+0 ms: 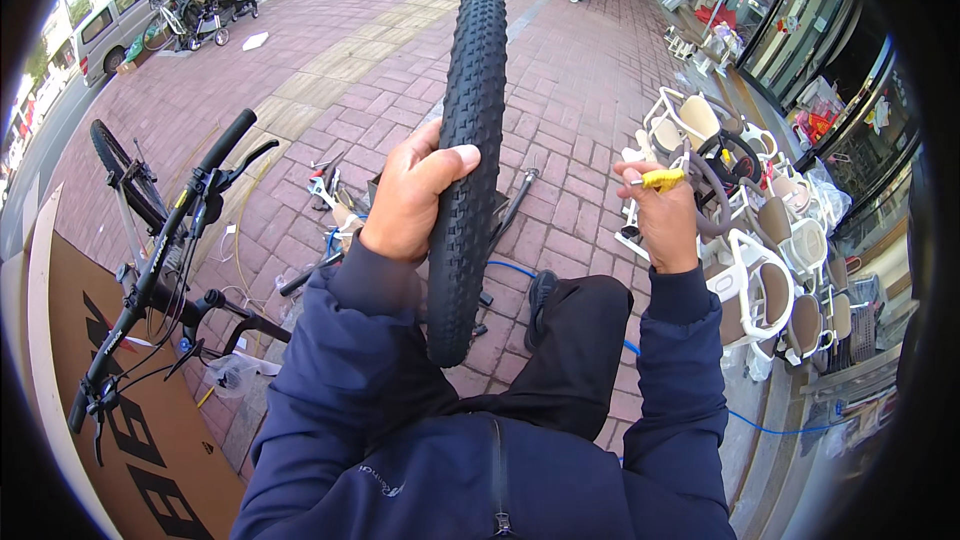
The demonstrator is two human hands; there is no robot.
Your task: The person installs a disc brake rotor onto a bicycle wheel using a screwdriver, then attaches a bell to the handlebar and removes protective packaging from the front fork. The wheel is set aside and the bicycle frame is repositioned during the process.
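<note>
A black knobby bicycle tyre [470, 140] stands upright in front of me, seen edge-on, so I cannot tell whether a rim is inside it. My left hand [415, 195] is closed round its left side, with the thumb lying across the tread. Off to the right, my right hand [662, 215] is raised and apart from the tyre. Its fingers pinch a small yellow-handled tool [662, 180] with a short, thin tip pointing left. The exact kind of tool is too small to make out.
A bicycle's handlebar [165, 260] rises at the left beside a large cardboard box [130, 420]. Pliers [322, 192] and other tools lie on the brick paving. White-framed child seats [750, 290] are heaped at the right. A blue hose [770, 428] crosses the ground.
</note>
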